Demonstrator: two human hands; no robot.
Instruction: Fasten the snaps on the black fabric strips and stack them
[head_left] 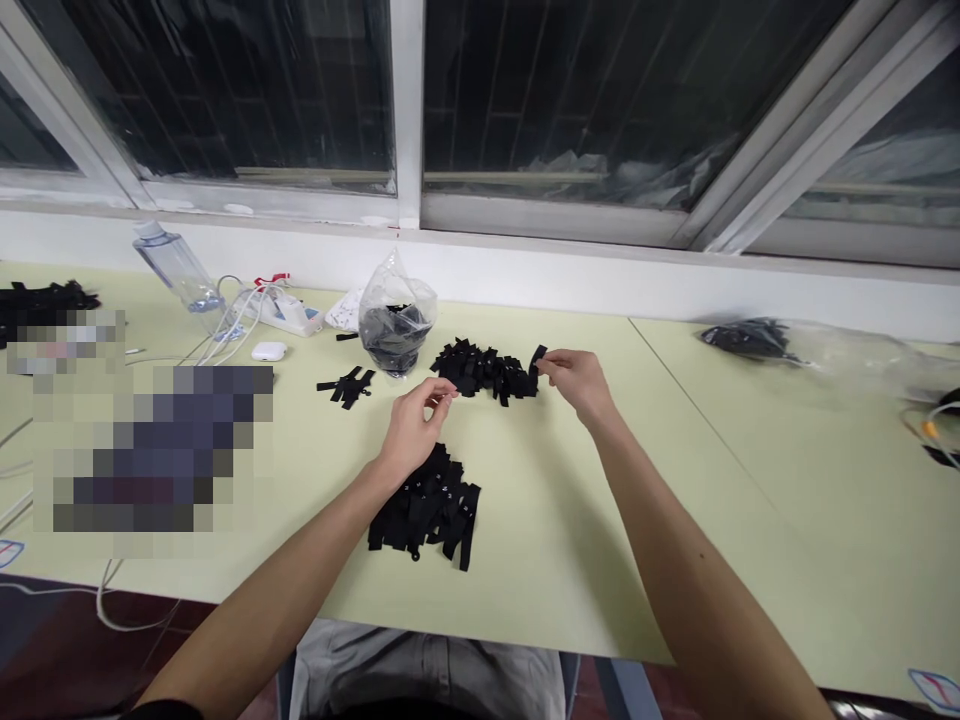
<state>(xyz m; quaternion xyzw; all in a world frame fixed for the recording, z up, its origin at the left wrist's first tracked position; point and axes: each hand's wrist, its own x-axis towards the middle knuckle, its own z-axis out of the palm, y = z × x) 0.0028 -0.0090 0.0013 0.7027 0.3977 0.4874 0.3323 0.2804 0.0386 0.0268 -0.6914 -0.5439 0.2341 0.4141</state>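
My right hand (581, 382) pinches a short black fabric strip (538, 362) at the right end of a heap of black strips (480, 370). In front of that heap, my left hand (417, 425) is closed, thumb and fingertips together; anything between them is too small to make out. Below my left hand lies a second pile of black strips (427, 505), some with small light marks and one with a round black piece at its edge. A few more strips (347, 386) lie loose to the left.
Behind the strips stands a clear plastic bag (397, 320) with black pieces inside. A water bottle (180, 270), power strip (281, 308), cables and white earbud case (268, 351) are at the left. Another plastic bag (810, 350) lies at the right, past a table seam.
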